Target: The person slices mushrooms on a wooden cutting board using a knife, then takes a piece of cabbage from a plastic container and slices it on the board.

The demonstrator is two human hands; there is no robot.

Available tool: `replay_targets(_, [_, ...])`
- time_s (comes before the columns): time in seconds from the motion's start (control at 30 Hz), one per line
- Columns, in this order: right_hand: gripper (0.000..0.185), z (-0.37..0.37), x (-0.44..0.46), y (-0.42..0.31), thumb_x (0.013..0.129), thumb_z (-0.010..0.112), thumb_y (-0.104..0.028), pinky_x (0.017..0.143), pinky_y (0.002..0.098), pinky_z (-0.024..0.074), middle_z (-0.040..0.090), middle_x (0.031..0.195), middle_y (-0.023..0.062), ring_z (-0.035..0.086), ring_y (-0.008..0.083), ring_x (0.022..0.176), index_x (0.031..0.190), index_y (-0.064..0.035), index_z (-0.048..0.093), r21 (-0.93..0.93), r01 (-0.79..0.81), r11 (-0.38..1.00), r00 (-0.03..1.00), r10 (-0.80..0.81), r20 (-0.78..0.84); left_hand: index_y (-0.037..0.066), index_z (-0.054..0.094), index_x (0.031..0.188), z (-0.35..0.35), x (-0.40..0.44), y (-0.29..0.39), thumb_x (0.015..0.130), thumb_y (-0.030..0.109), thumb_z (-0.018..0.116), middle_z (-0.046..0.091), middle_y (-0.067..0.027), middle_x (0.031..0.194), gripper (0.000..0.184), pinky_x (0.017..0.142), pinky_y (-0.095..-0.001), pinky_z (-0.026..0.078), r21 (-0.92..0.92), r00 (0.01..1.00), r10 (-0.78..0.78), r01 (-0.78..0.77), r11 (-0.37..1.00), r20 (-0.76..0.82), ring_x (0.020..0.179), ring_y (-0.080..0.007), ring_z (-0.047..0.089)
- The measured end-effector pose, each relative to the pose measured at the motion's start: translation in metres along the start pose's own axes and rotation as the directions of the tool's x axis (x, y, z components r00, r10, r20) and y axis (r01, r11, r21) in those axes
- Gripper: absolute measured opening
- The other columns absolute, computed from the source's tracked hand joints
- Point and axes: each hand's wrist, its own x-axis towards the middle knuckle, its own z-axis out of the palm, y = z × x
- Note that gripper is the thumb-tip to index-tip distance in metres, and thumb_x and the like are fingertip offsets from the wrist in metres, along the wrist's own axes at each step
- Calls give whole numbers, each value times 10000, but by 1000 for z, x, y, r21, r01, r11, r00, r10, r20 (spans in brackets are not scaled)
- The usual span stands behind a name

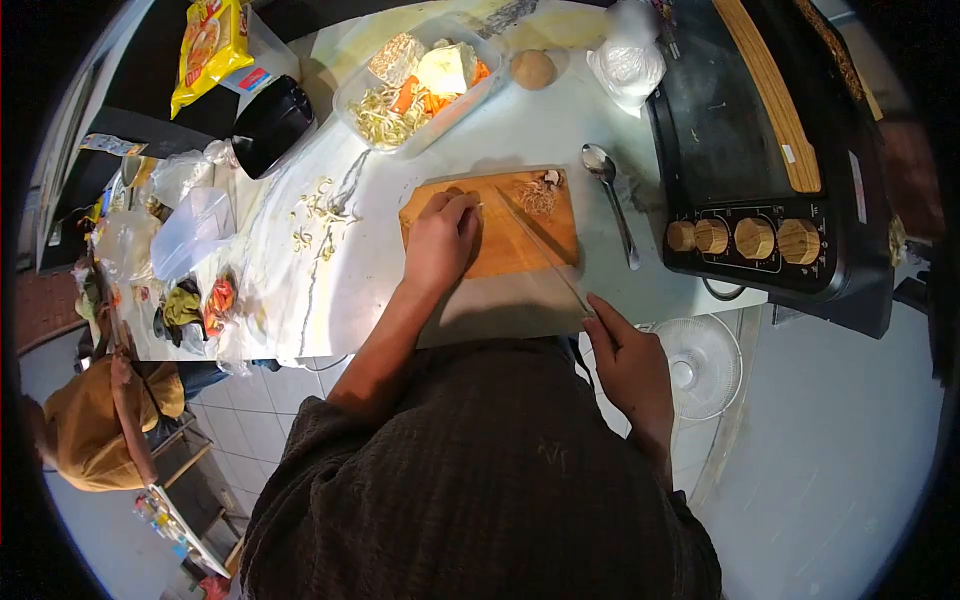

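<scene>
My left hand (438,235) rests on the wooden cutting board (490,262), its fingers curled down over something small that they mostly hide. My right hand (628,365) grips a knife (540,243) by the handle, at the near right of the board. The long thin blade slants up and left across the board, its tip to the right of my left fingers. Fine pale shreds (538,200) lie at the board's far right corner, beside a small white-and-dark piece (552,178). A metal spoon (612,200) lies on the counter to the right.
A clear plastic container (425,138) holds bean sprouts, orange strips and pale blocks. Near it are a round brown item (533,69) and a white bag (627,75). Loose sprouts (322,215) lie left. A black griddle (740,130) stands right; another person (100,425) is at lower left.
</scene>
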Motion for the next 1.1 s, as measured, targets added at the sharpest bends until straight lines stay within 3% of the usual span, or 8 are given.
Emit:
replay_targets(0.13, [380,3,0,3,1009,606,-333,645,337,490,651,674,140,646,195,617,1322,-126,664,8,29,1000,999,-29,-17,6,674,953,1,1,4,897,81,659,647,-190,950,95,771,-479,543,28,999,51,-51,998,19,866,-399,649])
replay_targets(0.2, [389,1,0,1,1020,563,-406,756,479,545,711,796,210,715,401,818,1327,-188,659,37,-13,999,998,11,58,9,660,945,2,0,6,894,75,655,630,-189,938,84,774,-483,536,67,997,63,-65,996,37,874,-400,638])
replay_targets(0.47, [374,-1,1,-2,1019,565,-388,736,477,545,713,816,226,716,403,829,1313,-180,666,49,11,999,998,-14,62,-2,629,944,3,1,2,868,62,654,606,-181,929,102,794,-489,522,144,984,117,-137,980,137,899,-392,619])
replay_targets(0.53, [375,-2,1,-4,1019,563,-386,736,476,545,713,823,229,716,402,835,1313,-178,666,39,-1,999,997,-2,79,-10,616,943,4,2,1,853,52,669,616,-215,914,121,767,-500,525,88,976,190,-200,976,105,855,-433,622])
replay_targets(0.7, [384,-2,4,-4,1019,562,-385,740,465,546,715,833,231,724,391,843,1310,-158,668,4,-40,999,991,39,131,-1,624,957,4,1,0,858,58,674,624,-204,949,126,782,-494,530,89,978,179,-189,978,109,880,-422,626])
replay_targets(1.1, [384,-2,3,-7,1026,546,-392,772,482,546,718,836,222,717,400,844,1311,-166,668,-26,0,1000,997,1,71,16,646,997,3,1,-3,872,71,684,634,-188,962,143,793,-482,538,90,979,173,-182,979,105,902,-399,637])
